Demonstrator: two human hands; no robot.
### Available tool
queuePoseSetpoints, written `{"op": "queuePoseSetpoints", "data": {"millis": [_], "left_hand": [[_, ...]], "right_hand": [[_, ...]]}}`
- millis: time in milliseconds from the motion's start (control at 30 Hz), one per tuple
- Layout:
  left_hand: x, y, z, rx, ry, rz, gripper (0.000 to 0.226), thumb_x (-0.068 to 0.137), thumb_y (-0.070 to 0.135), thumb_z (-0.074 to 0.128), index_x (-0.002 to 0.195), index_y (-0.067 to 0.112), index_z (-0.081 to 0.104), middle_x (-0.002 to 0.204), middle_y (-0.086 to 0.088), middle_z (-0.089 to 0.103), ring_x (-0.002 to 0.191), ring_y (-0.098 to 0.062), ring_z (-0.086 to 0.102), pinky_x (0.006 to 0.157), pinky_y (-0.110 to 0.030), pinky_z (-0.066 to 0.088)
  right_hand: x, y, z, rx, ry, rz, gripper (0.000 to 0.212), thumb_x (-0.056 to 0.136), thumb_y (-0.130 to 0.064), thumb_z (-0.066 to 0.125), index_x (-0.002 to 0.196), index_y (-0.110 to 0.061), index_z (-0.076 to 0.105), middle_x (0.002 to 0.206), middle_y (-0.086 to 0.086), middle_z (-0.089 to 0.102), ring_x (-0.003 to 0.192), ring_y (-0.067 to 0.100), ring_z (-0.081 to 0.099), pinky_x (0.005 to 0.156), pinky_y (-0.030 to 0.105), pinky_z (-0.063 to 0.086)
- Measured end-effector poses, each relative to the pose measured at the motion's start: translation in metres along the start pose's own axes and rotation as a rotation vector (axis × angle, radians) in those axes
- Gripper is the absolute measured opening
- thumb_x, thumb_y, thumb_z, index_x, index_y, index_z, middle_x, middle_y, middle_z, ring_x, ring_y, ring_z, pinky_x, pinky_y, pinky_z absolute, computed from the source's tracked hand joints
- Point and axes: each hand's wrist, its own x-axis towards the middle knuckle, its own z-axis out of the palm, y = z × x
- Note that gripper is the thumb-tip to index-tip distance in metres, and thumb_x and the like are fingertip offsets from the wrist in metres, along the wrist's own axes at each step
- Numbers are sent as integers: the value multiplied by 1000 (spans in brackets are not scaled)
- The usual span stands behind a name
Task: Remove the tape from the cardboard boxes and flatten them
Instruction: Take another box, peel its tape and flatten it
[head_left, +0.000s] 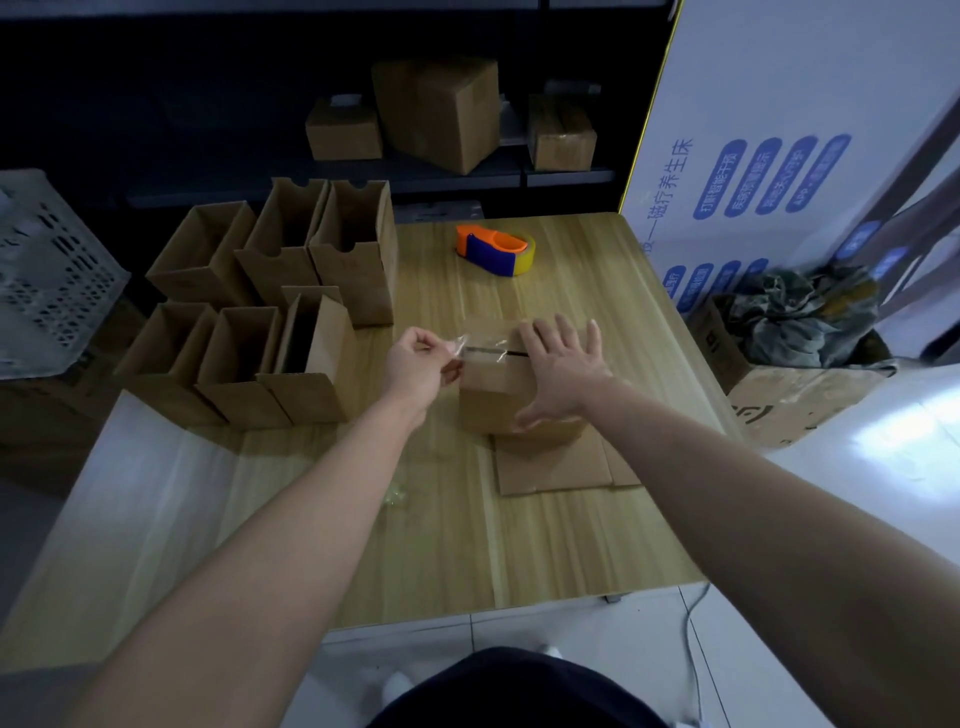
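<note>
Brown cardboard box stands near the middle of a pale wood-grain counter. Its top flaps are closed, with a dark slit showing between them. A strip of clear tape runs along that seam. The strip's left end stands clear of the box, pinched between the thumb and fingers of the left hand, which is just beside the box's upper left edge. The right hand lies flat on the right part of the box top, fingers straight and spread, thumb reaching down the near face. Both forearms are bare.

Flattened cardboard lies on the counter just in front of the box, on the viewer's side; the box meets its far edge. A small crumpled scrap of clear tape sits on the counter to the left of the flattened cardboard.

At the counter's left side, a cluster of open-topped cardboard boxes stands upright in two rows, packed side by side. An orange and blue tape dispenser holding a yellowish roll rests at the far side of the counter, well apart from both hands.

Behind the counter, a dark shelf carries three closed cardboard boxes. A white perforated plastic crate sits at the left edge of view. To the right of the counter, a larger carton on the floor holds bundled dark green fabric, in front of a white panel printed with blue labels.
</note>
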Motion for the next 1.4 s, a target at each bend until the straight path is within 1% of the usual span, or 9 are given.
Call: {"op": "queuePoseSetpoints", "data": {"millis": [100, 200, 333, 567, 700, 833, 1000, 1167, 1400], "left_hand": [[-5, -3, 1, -73, -75, -37, 19, 92, 4, 56, 82, 13, 44, 88, -13, 62, 75, -20, 64, 72, -31, 57], [-3, -12, -8, -82, -75, -70, 14, 92, 1, 53, 92, 12, 45, 103, -18, 59, 88, -25, 65, 80, -35, 57], [9, -6, -29, -75, 217, -103, 15, 95, 6, 49, 109, 9, 52, 104, -8, 61, 89, -17, 66, 80, -30, 57], [23, 5, -47, -146, 504, -137, 18, 92, 1, 50, 85, 16, 56, 96, -1, 58, 97, -19, 60, 92, -31, 51], [28, 15, -66, -256, 670, -124, 17, 91, 3, 51, 102, 15, 56, 114, -2, 49, 100, -19, 57, 75, -20, 51], [32, 17, -78, -198, 702, -69, 16, 92, 7, 52, 92, 19, 62, 115, -4, 59, 102, -20, 59, 90, -32, 53], [26, 24, -91, -320, 820, -71, 19, 91, 6, 51, 103, 11, 66, 103, -3, 65, 93, -15, 64, 69, -20, 52], [7, 20, -122, -344, 960, -104, 19, 96, 10, 44, 107, 12, 60, 104, -1, 60, 92, -12, 59, 78, -21, 50], [-7, -12, -105, 233, 643, 216, 13, 91, 13, 59, 103, 14, 64, 108, -2, 60, 96, -15, 57, 84, -23, 47]], "right_hand": [[6, -13, 5, 6, -16, 4, 134, 63, -63, 75, 151, -18, -16, 159, 7, 4, 146, 32, -1, 114, 61, -4], [9, -15, 6, 39, 2, -12, 126, 62, -59, 77, 152, -13, 1, 153, 8, 16, 142, 33, 13, 116, 59, 3], [10, -17, 2, 76, 53, -55, 118, 60, -56, 78, 149, -11, 15, 147, 8, 21, 138, 31, 18, 117, 55, 5], [12, -20, -12, 119, 131, -129, 117, 61, -54, 78, 149, -12, 14, 146, 7, 21, 138, 29, 17, 118, 53, 0], [6, -4, -11, 175, 153, -70, 117, 59, -51, 81, 148, -13, 16, 147, 6, 21, 138, 30, 19, 118, 52, 6], [3, 4, -19, 227, 184, -43, 116, 57, -45, 83, 147, -14, 17, 145, 5, 21, 135, 29, 22, 117, 51, 14], [4, 8, -25, 301, 233, -48, 117, 55, -43, 85, 146, -13, 17, 145, 6, 22, 134, 28, 23, 115, 50, 22], [2, 23, -22, 317, 239, 66, 116, 55, -41, 86, 145, -10, 19, 144, 8, 23, 133, 30, 25, 112, 52, 26], [11, -5, -30, 221, 255, 4, 115, 58, -42, 84, 145, -9, 17, 145, 11, 22, 136, 32, 22, 115, 55, 17]]}}
